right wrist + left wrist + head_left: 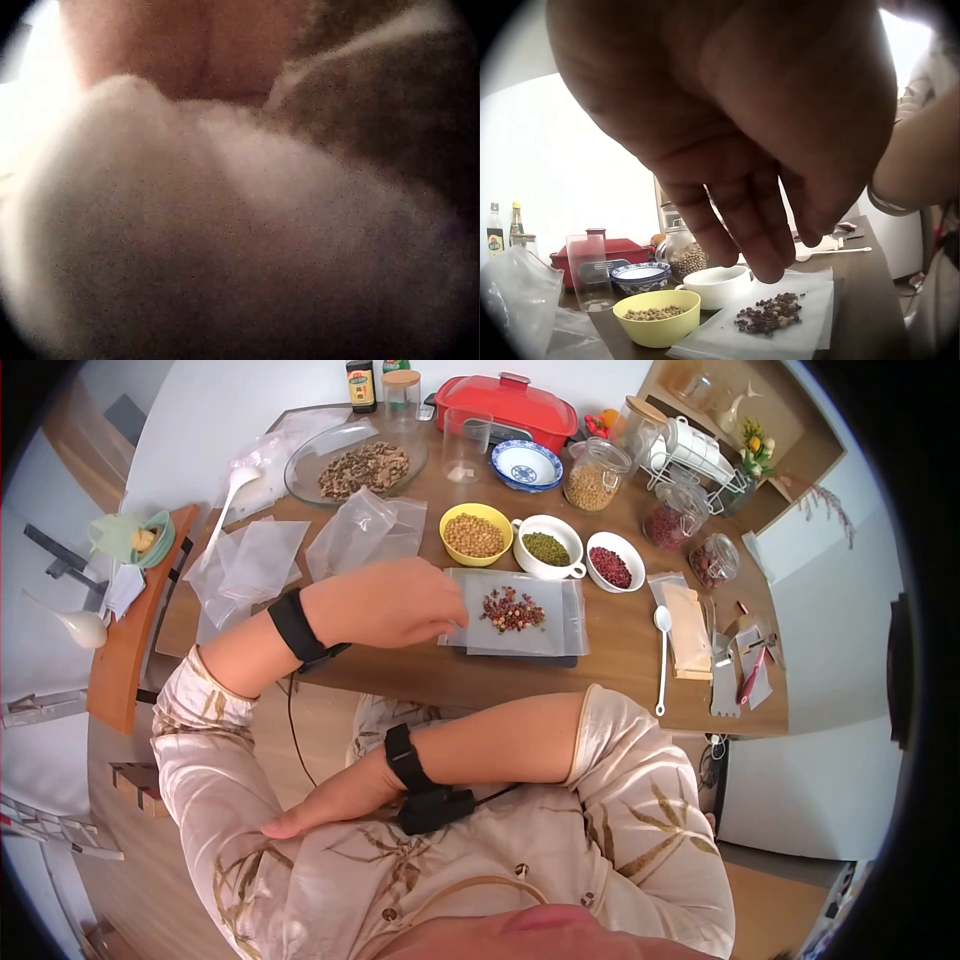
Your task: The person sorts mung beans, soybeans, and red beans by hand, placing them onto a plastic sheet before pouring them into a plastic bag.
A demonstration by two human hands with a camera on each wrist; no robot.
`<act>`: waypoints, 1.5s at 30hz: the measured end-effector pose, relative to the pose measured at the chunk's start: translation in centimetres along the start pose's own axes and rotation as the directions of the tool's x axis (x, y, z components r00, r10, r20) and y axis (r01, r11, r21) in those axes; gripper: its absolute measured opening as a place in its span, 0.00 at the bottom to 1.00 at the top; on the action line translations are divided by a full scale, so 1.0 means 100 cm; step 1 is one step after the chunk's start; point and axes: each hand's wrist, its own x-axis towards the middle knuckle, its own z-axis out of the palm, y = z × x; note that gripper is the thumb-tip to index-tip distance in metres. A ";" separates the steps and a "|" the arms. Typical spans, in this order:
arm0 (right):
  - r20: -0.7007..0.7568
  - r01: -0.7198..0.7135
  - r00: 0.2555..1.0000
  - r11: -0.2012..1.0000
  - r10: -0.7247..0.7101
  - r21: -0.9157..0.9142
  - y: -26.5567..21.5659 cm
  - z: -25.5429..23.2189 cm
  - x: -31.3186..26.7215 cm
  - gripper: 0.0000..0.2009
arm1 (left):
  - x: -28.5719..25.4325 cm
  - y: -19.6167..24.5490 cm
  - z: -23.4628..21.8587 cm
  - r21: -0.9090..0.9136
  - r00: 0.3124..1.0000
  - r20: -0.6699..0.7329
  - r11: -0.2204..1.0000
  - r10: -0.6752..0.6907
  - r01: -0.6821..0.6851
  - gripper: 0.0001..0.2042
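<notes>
My left hand (400,605) hovers at the left side of a clear plastic bag (565,630) that lies flat near the table's front edge. In the left wrist view its fingers (761,247) hang loosely downward with nothing between them. A small heap of mixed beans (513,610) sits on the bag, to the right of the fingertips. My right hand (345,800) rests against the shirt by the left sleeve, thumb side up and its other fingers mostly hidden. Blurred cloth and skin fill the right wrist view.
Behind the bag stand a yellow bowl of tan beans (473,558), a white cup of green beans (547,567) and a white bowl of red beans (612,582). Plastic bags (245,565) lie left; a white spoon (662,660) lies right. Glass jars (597,485) stand farther back.
</notes>
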 end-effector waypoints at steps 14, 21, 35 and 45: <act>-0.084 0.093 0.993 0.978 -0.079 0.185 0.014 -0.010 -0.018 0.39 | 0.025 -0.028 0.026 -0.161 0.999 -0.015 0.986 -0.045 0.042 0.09; -0.427 0.298 0.842 0.944 -0.330 -0.141 0.046 -0.043 -0.063 0.23 | 0.041 -0.048 0.060 -0.142 0.996 -0.026 0.986 -0.086 0.081 0.10; -0.828 0.609 0.076 0.684 -0.555 -0.403 0.197 0.026 -0.290 0.27 | 0.058 -0.038 0.109 -0.087 0.962 -0.170 0.975 -0.216 0.204 0.07; -0.862 0.770 -0.201 0.469 -0.465 -0.432 0.220 0.016 -0.302 0.14 | 0.063 -0.027 0.105 0.100 0.970 -0.173 0.977 -0.170 0.189 0.05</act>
